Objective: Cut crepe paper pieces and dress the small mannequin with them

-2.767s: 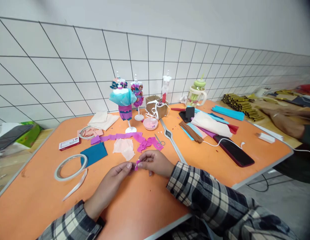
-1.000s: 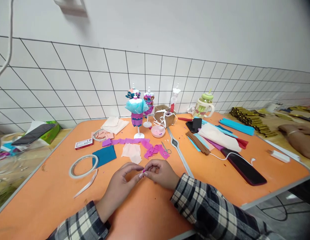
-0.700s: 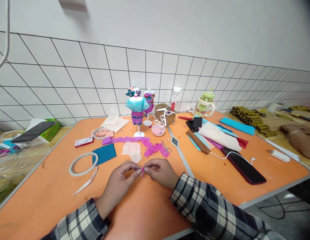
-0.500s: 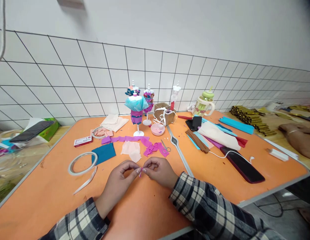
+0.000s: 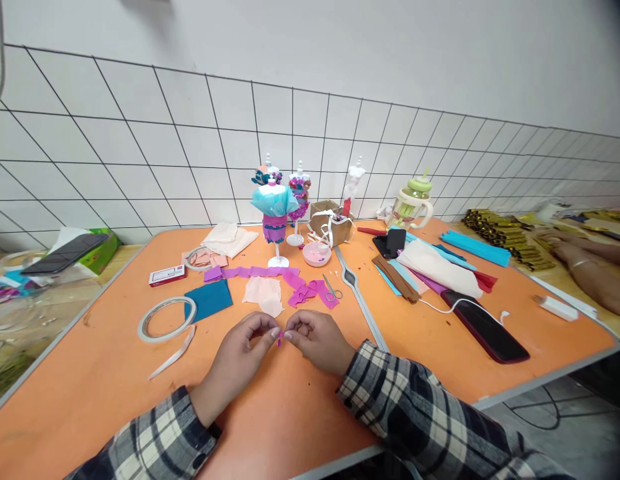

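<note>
Between my two hands is a tiny strip of magenta crepe paper point(image 5: 280, 339). My left hand point(image 5: 245, 350) pinches it from one side with thumb and forefinger. From the other side my right hand point(image 5: 317, 340) closes thumb and finger on it, fingertips almost meeting the left ones. Just beyond lie a pale pink paper piece point(image 5: 263, 295), crumpled magenta crepe paper point(image 5: 305, 292) and small scissors point(image 5: 333, 292). A mini dress form point(image 5: 275, 223) in a blue and purple paper dress stands behind them. Left of my hands are a tape roll point(image 5: 143, 327) and a teal paper square point(image 5: 209, 301).
Other dress forms point(image 5: 299, 193) stand by the tiled wall, beside a brown box point(image 5: 335, 230) and a pink bowl point(image 5: 317, 254). On the right lie paper bundles point(image 5: 440, 267), a phone point(image 5: 485, 327) and a bottle point(image 5: 413, 202). Another person's arm point(image 5: 585, 267) rests at far right.
My hands stay almost in place, with the fingertips shifting slightly around the magenta strip. The view has tilted a little. The other person's hand at right has moved inward.
</note>
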Action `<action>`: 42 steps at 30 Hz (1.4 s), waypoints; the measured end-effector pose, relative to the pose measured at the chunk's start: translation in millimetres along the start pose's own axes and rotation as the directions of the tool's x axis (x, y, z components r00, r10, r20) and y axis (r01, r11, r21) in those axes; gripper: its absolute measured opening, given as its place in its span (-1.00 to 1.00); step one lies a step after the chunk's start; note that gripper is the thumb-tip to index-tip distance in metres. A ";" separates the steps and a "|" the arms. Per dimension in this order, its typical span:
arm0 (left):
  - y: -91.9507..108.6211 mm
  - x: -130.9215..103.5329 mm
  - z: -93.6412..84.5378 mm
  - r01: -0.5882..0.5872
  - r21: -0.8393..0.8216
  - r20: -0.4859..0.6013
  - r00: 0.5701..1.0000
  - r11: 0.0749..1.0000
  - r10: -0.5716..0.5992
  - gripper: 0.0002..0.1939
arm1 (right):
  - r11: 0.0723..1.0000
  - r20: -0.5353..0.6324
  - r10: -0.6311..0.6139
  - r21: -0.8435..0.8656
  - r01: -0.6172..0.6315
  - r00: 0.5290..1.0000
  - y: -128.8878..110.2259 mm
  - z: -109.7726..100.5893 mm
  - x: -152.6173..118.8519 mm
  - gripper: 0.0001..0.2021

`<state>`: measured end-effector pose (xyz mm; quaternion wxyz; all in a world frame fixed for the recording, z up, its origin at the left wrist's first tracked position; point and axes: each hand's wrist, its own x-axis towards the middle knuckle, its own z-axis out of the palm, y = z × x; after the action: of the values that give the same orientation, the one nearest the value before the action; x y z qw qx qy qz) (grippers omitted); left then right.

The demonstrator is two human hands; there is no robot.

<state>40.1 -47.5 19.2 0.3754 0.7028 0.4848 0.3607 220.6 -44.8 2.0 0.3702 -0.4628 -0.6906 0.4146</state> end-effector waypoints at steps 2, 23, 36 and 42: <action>-1.2 0.6 2.2 0.015 -0.062 -0.019 1.000 0.998 -0.016 -0.80 | 0.999 0.005 0.039 0.013 -0.039 0.999 -1.3 1.1 -0.3 -0.90; 4.1 1.5 1.4 0.135 -0.142 -0.023 0.990 0.981 -0.140 -0.76 | 0.885 0.088 0.185 0.418 -0.204 0.979 2.0 1.7 1.2 -0.75; 3.3 -1.5 1.6 0.097 -0.061 0.019 0.995 0.993 -0.096 -0.76 | 0.888 0.092 0.217 0.395 -0.235 0.972 1.2 1.0 1.1 -0.75; 1.4 1.0 0.0 0.081 -0.173 -0.010 0.996 0.982 -0.084 -0.76 | 0.850 0.144 0.167 0.480 -0.216 0.975 4.4 -2.7 2.4 -0.73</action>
<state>41.0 -46.9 20.6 0.4453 0.6437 0.4838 0.3915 223.7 -40.9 -0.7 0.3988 -0.3988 -0.5295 0.6337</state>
